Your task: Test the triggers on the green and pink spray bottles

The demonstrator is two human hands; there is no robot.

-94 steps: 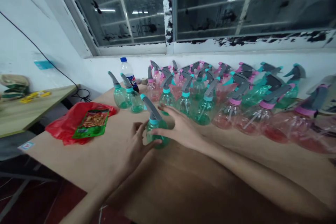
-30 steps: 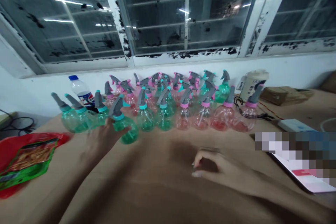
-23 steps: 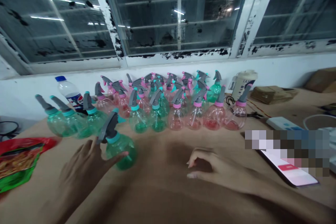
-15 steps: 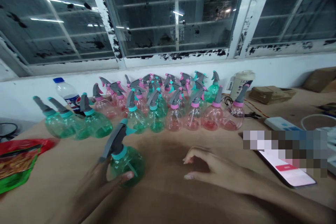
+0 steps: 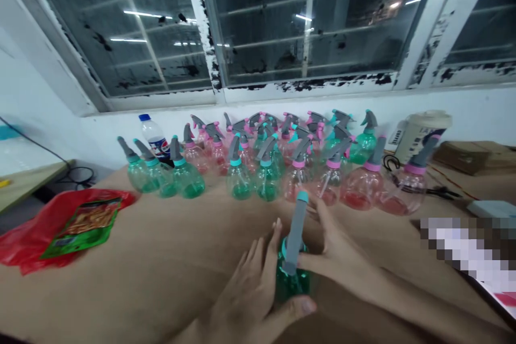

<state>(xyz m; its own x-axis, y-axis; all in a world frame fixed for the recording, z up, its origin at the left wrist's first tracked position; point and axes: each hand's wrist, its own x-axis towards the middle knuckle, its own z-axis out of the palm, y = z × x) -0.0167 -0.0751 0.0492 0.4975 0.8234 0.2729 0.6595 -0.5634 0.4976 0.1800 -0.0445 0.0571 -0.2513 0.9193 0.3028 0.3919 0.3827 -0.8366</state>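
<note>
A green spray bottle (image 5: 291, 278) with a grey trigger head and teal nozzle stands on the brown table (image 5: 161, 258) close in front of me. My left hand (image 5: 258, 290) wraps round its left side, thumb under the front. My right hand (image 5: 334, 252) touches it from the right, fingers by the neck. Behind it stand several green spray bottles (image 5: 181, 177) and pink spray bottles (image 5: 363, 193) in rows along the wall.
A red bag with a green snack packet (image 5: 83, 220) lies at the left. A cola bottle (image 5: 155, 137) stands at the back left, a paper cup (image 5: 419, 129) and cardboard (image 5: 471, 153) at the back right. A phone with a blurred screen (image 5: 467, 250) lies at the right.
My left hand has drawn the green bottle from the row toward me and to the right. My right hand has come up from the table onto the bottle. The camera has turned left.
</note>
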